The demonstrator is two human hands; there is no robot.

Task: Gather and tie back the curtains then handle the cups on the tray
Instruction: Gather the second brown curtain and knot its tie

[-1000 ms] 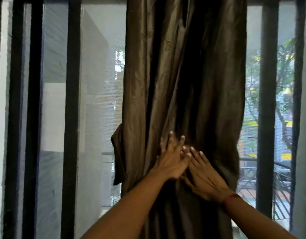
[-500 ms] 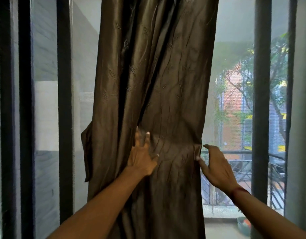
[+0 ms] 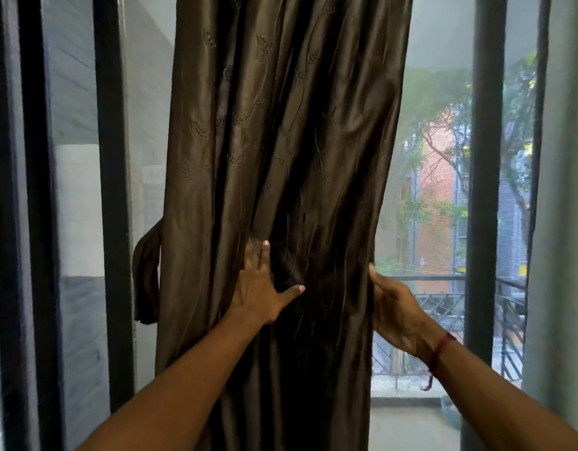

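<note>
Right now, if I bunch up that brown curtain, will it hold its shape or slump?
The brown curtain will likely slump: it hangs in soft folds. Its sheen suggests slippery fabric, so the left hand pressing flat may slide. The right hand at its edge probably needs a firm pinch.

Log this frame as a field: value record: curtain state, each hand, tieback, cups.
curtain: brown curtain bunched into a column in front of the window
left hand: left hand flat on the front folds, fingers spread
right hand: right hand gripping the curtain's right edge
tieback: fabric loop hanging at the curtain's left edge, not around it
wrist: red thread on right wrist
cups and tray: not in view
</note>
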